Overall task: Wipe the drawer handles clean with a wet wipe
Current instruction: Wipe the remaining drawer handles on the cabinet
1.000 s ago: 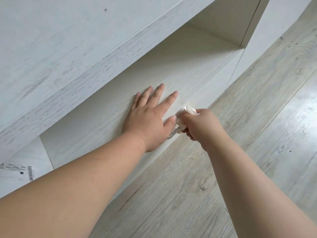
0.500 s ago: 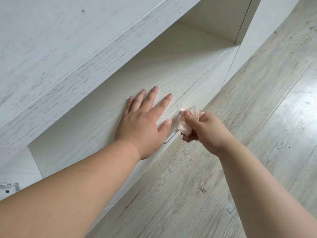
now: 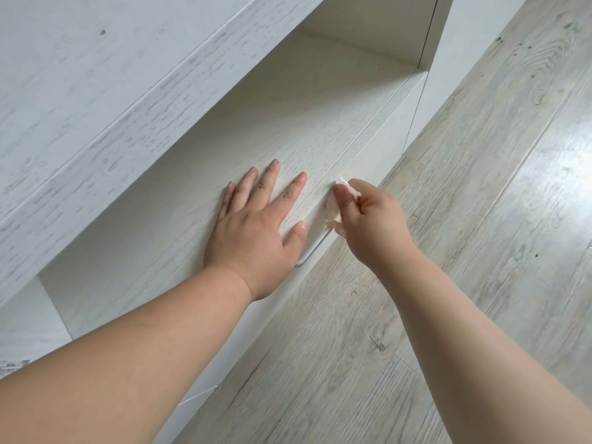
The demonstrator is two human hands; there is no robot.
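Note:
A slim silver drawer handle point(image 3: 312, 249) runs along the front edge of a white wood-grain drawer point(image 3: 378, 145). My left hand point(image 3: 256, 229) lies flat with spread fingers on the shelf surface just above the drawer, its thumb beside the handle. My right hand point(image 3: 368, 216) grips a crumpled white wet wipe point(image 3: 333, 211) and presses it against the far part of the handle. Only the near end of the handle shows; the rest is hidden behind the wipe and my right hand.
A thick white cabinet top point(image 3: 112, 91) overhangs the open shelf recess point(image 3: 352, 68). A white side panel point(image 3: 464, 36) stands at the far right. Pale wood-plank floor point(image 3: 464, 251) fills the right side. A barcode label point(image 3: 16, 363) peeks in at the left edge.
My right hand has slid the wipe along the handle away from my left thumb, uncovering the handle's near end. My left hand has stayed flat on the shelf.

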